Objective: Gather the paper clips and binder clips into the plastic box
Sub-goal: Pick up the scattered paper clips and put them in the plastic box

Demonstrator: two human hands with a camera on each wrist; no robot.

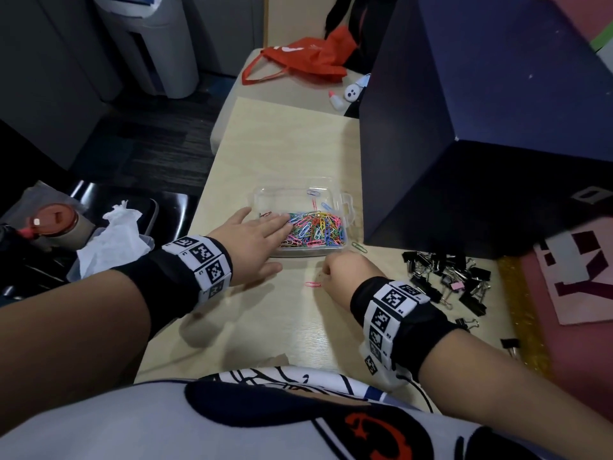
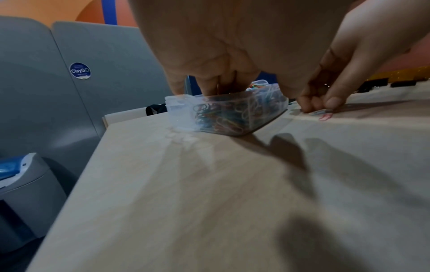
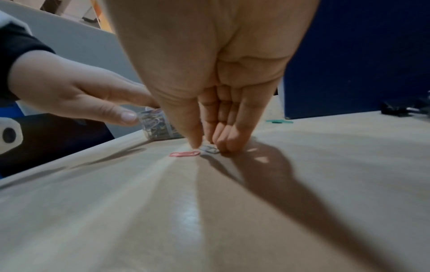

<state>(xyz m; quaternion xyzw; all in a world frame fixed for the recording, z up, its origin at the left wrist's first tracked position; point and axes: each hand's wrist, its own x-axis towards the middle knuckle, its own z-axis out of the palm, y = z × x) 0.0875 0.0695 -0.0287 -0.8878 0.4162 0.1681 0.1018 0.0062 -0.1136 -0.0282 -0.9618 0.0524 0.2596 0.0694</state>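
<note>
**Right hand at a loose clip, left hand on the box**

The right hand (image 1: 345, 272) points its fingertips (image 3: 229, 145) down onto the pale wooden table (image 1: 265, 327), thumb and fingers drawn together around a small pale blue-grey paper clip (image 3: 210, 149) lying flat there. The grip is closing on that clip, which is still on the table; whether it is already pinched cannot be told. Just beside the thumb tip lies a pink paper clip (image 3: 185, 154), flat and untouched.

The left hand (image 1: 255, 247) is spread with straight, relaxed fingers, gripping nothing. Its fingers rest over the near left edge of the clear rectangular plastic box (image 1: 345, 207) and reach the heap inside.

The box stands on the table just beyond both hands. A heap of multicoloured paper clips (image 1: 315, 230) fills its near half, with a few single ones lying apart in the far half. A green paper clip (image 1: 360, 247) lies on the table just outside the box's right near corner.

To the right of the right wrist, a pile of black binder clips (image 1: 444, 280) is scattered on the table, one pink among them. A large dark blue box (image 1: 481, 127) stands behind them, just right of the plastic box.
</note>
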